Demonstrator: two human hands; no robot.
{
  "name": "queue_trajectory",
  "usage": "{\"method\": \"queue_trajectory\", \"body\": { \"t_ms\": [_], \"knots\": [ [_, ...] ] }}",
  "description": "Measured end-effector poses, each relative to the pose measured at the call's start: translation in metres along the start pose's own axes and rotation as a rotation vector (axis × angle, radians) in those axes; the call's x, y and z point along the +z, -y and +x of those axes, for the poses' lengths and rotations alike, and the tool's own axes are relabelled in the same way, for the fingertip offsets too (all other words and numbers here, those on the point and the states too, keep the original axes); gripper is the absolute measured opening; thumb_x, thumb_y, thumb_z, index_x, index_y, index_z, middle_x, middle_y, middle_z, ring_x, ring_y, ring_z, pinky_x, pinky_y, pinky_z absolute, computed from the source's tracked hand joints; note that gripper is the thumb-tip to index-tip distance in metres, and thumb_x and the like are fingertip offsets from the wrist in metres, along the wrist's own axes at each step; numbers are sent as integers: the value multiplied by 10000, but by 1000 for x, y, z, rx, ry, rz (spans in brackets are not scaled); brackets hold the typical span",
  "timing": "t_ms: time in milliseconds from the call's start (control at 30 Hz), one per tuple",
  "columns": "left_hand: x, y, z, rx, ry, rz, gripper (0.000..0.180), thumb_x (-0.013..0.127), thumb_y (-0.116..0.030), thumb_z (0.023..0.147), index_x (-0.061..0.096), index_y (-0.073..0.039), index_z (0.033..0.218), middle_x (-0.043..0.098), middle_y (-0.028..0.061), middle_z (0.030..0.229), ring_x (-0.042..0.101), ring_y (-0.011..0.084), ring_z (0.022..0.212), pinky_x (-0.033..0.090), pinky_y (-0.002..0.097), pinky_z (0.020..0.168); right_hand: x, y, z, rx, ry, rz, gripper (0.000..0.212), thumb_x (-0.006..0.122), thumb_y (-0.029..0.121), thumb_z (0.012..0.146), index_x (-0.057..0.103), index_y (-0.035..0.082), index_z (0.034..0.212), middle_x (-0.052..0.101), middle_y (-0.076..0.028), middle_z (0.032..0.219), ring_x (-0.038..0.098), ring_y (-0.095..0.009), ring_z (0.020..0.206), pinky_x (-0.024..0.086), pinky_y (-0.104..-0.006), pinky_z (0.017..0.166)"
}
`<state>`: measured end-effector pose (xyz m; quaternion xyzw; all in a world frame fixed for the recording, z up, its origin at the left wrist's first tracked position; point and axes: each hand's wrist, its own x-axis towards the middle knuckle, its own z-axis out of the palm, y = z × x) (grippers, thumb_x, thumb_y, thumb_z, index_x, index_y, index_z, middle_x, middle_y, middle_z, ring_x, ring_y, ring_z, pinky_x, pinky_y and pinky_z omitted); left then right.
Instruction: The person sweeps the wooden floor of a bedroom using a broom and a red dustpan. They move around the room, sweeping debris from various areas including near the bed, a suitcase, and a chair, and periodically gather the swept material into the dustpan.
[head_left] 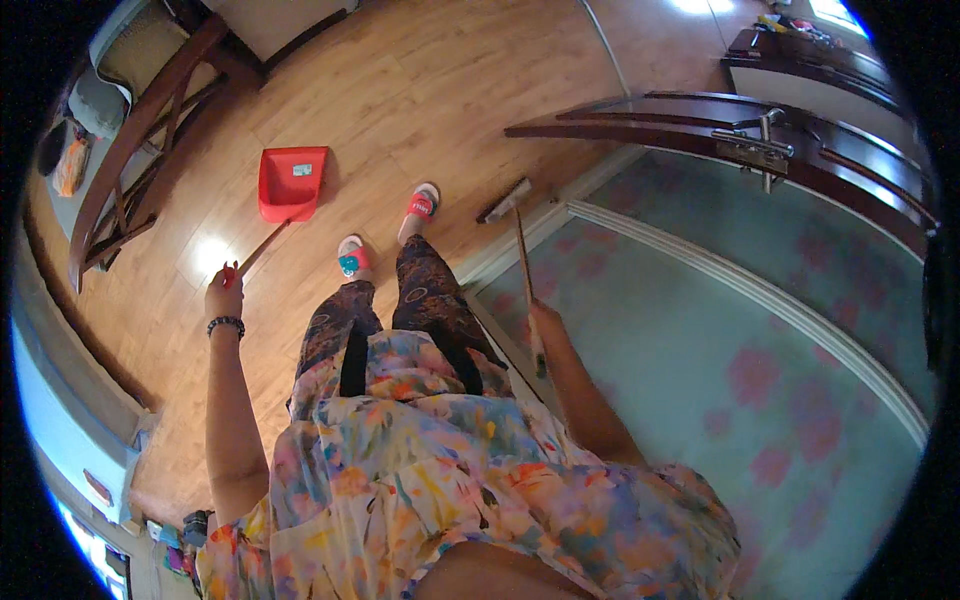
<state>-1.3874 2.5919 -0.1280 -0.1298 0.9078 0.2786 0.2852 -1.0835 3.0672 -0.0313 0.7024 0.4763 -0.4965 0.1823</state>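
Observation:
My left hand [225, 292] is closed round the top of a long handle. That handle leads down to a red dustpan [285, 190], whose scoop rests on the wooden floor ahead of my feet. On the other side my right hand [546, 325] grips the long stick of a broom [522, 245]. Its dark bristle head [504, 200] touches the floor right of my feet, beside the white door track. What lies in the scoop, apart from a pale label on it, is too small to make out.
Close on my right stands a frosted glass sliding door [680, 330] with pink flower shapes. Beyond it a dark wooden door [730, 125] with a metal handle stands out into the room. A wooden-framed chair [150, 130] with things on it is at the far left.

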Motion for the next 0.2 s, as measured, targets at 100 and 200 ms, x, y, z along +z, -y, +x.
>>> {"method": "queue_trajectory", "body": {
  "t_ms": [100,200],
  "knots": [
    [4,-8,-4,-35,-17,44,257,522,-301,790,592,-61,852,586,91,600,572,169,512,442,304,483,30,23,23,-266,416,363,266,524,293,783,528,28,794,490,-60,604,471,-169,496,410,-317,481],
    [3,-8,1,-85,31,60,278,560,-298,789,592,-50,910,613,80,700,560,117,528,458,268,504,104,74,55,-343,592,481,299,594,317,719,524,27,725,502,-89,610,494,-185,575,408,-298,584]
  ]
}}
